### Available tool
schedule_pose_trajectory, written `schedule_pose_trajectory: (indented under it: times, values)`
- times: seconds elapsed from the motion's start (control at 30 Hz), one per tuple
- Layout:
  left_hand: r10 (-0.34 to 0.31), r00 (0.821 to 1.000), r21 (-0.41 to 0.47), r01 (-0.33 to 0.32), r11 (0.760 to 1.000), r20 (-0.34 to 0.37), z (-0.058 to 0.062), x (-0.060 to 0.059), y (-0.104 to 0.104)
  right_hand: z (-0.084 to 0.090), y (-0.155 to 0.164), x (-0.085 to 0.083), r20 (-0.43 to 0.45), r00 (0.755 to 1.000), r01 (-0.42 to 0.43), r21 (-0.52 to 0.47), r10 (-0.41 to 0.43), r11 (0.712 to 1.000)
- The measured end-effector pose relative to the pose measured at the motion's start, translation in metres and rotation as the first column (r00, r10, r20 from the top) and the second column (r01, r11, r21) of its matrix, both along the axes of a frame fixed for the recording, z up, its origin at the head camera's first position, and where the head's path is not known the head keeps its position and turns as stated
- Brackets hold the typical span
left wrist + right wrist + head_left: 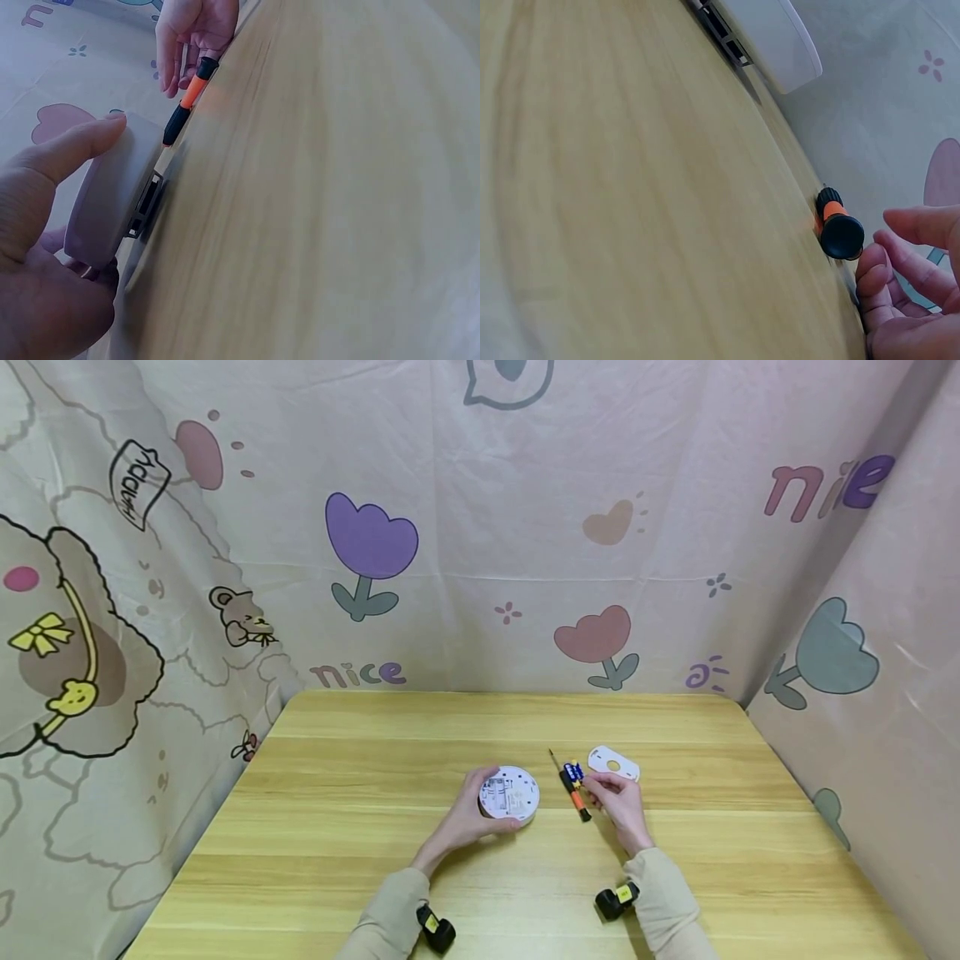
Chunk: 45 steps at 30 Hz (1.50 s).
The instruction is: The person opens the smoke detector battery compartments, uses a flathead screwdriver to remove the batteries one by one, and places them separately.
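My left hand (474, 814) grips a round white smoke alarm (517, 789) by its sides, thumb at the near edge and fingers round the far side. Its back faces up, showing printed labels and a battery compartment. In the left wrist view, the white casing (120, 187) is held tilted close over the table. My right hand (618, 802) reaches down at small blue batteries (573, 772), fingertips right at them. Between its thumb and fingers, the right wrist view shows no held thing. Beside the batteries lies a screwdriver (576, 799) with an orange and black handle.
A white oval mounting plate (600, 762) with a centre hole lies just beyond the right hand. All this stands on a wooden table (337, 768). Printed cloth (480, 527) hangs behind the table and along both sides. Black wrist cameras (437, 933) sit on both sleeves.
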State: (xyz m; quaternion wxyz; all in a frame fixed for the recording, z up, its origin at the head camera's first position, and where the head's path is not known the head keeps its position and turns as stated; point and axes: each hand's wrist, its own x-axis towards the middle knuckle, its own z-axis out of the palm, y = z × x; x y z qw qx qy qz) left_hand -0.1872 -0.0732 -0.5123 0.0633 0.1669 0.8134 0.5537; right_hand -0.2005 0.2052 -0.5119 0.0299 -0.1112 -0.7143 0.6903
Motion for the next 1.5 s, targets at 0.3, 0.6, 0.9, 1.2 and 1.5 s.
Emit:
schedule_pose_trajectory:
  times: [0.3, 0.6, 0.9, 1.2, 1.5]
  values:
    - [-0.018, 1.000, -0.028, 0.018, 0.999, 0.009, 0.002, -0.001, -0.001, 0.000, 0.005, -0.001, -0.026, 0.998, 0.051, -0.052, -0.053, 0.997]
    - [-0.014, 1.000, -0.034, 0.015, 0.999, 0.025, 0.003, -0.003, -0.002, 0.006, 0.020, -0.006, -0.137, 0.952, 0.288, 0.086, -0.275, 0.954]
    - [-0.018, 1.000, -0.042, 0.019, 0.999, 0.025, 0.004, -0.002, -0.003, 0.010, 0.041, -0.011, -0.025, 0.985, 0.168, 0.329, -0.169, 0.929]
    - [-0.021, 0.999, -0.046, 0.022, 0.999, 0.026, 0.005, -0.002, -0.003, 0.014, 0.060, -0.023, 0.107, 0.994, -0.043, 0.437, -0.004, 0.898]
    - [-0.012, 0.999, -0.041, 0.013, 0.999, 0.036, 0.003, -0.002, -0.004, 0.019, 0.069, -0.030, 0.173, 0.982, -0.169, 0.590, 0.080, 0.790]
